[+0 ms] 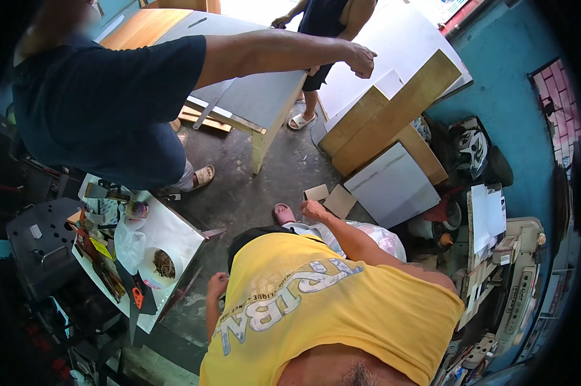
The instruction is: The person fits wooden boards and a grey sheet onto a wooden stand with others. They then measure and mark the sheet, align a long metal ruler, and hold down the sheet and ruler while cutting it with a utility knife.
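My right hand (313, 210) is out in front of my body, near my knee and a pink sandal (282, 213). Its fingers are curled closed, and whatever they may hold is too small to make out. Low at my left side is my left hand (218, 284), also with curled fingers; its palm is hidden. Small tan board pieces (340, 201) lie on the floor just beyond my right hand. Clear plastic wrapping (384, 241) is partly hidden behind my right forearm.
At left, a low white table (174, 228) bears a bowl of screws (163, 264), a plastic bag (131, 244) and a handsaw (138, 296). A person (110, 109) stretches an arm across a grey-topped table (258, 96); another stands behind. Wooden boards (400, 116) lean at right.
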The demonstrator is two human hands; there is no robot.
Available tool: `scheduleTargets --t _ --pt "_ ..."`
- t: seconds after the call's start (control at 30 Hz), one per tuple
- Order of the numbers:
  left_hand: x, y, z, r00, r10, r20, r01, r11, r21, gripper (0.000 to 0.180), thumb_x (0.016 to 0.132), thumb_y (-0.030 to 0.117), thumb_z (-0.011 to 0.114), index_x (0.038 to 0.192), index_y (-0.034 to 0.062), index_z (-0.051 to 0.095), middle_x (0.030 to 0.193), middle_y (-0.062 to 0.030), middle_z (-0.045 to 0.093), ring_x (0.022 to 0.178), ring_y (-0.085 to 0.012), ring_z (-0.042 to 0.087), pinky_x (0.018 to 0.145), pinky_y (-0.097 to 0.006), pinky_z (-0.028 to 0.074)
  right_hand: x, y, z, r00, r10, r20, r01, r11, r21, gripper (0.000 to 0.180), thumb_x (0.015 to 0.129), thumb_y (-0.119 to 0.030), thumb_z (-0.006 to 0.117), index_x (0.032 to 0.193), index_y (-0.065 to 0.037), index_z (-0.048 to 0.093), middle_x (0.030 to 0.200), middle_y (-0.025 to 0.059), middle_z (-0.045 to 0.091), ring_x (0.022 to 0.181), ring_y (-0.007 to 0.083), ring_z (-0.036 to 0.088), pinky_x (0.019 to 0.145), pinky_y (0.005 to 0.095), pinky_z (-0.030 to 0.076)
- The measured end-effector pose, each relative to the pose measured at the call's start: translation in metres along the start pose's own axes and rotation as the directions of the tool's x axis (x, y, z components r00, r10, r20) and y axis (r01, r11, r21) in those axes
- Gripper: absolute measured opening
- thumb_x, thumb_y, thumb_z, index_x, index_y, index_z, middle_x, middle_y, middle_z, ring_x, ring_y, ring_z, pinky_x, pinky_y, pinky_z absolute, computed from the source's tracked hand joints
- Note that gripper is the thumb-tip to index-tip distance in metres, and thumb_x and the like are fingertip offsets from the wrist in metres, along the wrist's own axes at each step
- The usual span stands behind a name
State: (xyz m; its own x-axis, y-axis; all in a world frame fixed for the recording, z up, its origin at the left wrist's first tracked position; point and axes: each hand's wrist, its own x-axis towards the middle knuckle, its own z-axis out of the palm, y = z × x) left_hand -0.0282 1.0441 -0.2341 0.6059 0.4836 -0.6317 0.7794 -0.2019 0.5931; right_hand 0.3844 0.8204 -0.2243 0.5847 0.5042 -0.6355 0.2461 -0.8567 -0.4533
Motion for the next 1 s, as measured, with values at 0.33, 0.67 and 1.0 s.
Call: scheduleTargets --t 0.33,0.67,1.0 --pt "0.007 0.012 0.0 0.997 -0.071 -0.005 0.071 0.997 -0.005 0.034 0.068 0.019 0.062 0.098 0.0046 0.061 0.09 -0.0135 0.064 0.084 -0.024 0.062 0.074 -0.033 0.049 0.008 0.023 0.003 1.0 -0.007 0.023 0.007 1.0 -0.01 0.03 0.071 -0.015 0.05 0.097 -0.011 0.064 0.095 0.0147 0.063 0.087 0.0304 0.06 0.078 0.0378 0.047" --pt "0.009 0.027 0.003 0.994 -0.104 0.021 0.103 0.993 0.049 0.034 0.069 0.019 0.061 0.101 0.0067 0.06 0.094 -0.0129 0.063 0.088 -0.0242 0.061 0.077 -0.034 0.048 0.007 0.024 -0.011 0.999 -0.054 0.006 0.054 0.997 0.06 0.028 0.071 -0.017 0.052 0.094 -0.009 0.064 0.092 0.0143 0.063 0.085 0.0304 0.06 0.076 0.0368 0.047" --pt "0.003 0.042 0.001 0.998 -0.07 0.003 0.07 0.998 0.004 0.032 0.071 0.02 0.059 0.1 0.0064 0.061 0.093 -0.0141 0.063 0.088 -0.0271 0.061 0.076 -0.034 0.048 0.014 0.014 -0.025 0.999 -0.046 0.018 0.047 0.998 -0.029 0.03 0.07 -0.014 0.047 0.095 -0.009 0.064 0.091 0.0156 0.063 0.085 0.0312 0.06 0.077 0.0375 0.047"
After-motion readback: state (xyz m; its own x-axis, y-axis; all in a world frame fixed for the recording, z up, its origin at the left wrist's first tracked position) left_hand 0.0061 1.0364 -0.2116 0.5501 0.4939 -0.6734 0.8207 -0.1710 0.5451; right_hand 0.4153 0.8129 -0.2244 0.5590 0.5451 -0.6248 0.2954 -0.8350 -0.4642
